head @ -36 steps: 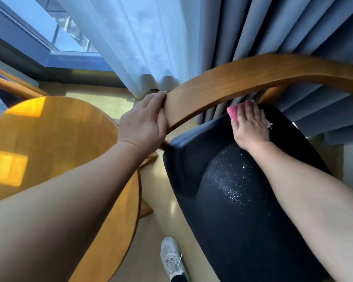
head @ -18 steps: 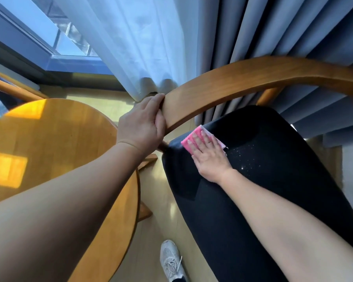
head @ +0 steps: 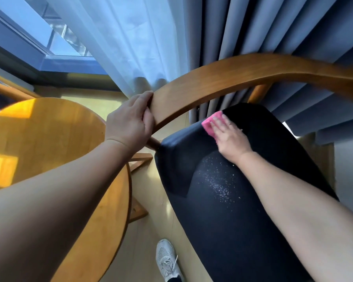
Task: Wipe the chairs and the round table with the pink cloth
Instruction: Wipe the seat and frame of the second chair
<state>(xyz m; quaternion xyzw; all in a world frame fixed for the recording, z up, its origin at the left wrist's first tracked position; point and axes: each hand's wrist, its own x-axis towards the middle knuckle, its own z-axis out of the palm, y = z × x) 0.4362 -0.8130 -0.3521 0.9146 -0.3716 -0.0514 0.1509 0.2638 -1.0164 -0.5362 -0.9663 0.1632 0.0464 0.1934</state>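
So, pink cloth (head: 208,125) lies flat on the black chair seat (head: 232,210), up at the back edge near its left corner, under my right fingers (head: 222,124). They're stretched out straight & pressing down, not gripping. Cloth looks thin, soft, light, prob folded. I reckon it'll bunch or skid on that slick seat, so best pinned w/ a flat palm over its middle, not pinched at a corner. White specks (head: 218,180) lie on the seat just below my wrist, so it's not done imo. Left fingers (head: 146,117) are curled round the chair's wooden rail (head: 232,76), steadying it. Round desk (head: 39,139) stands just left of the chair; grey curtains (head: 273,27) hang behind.
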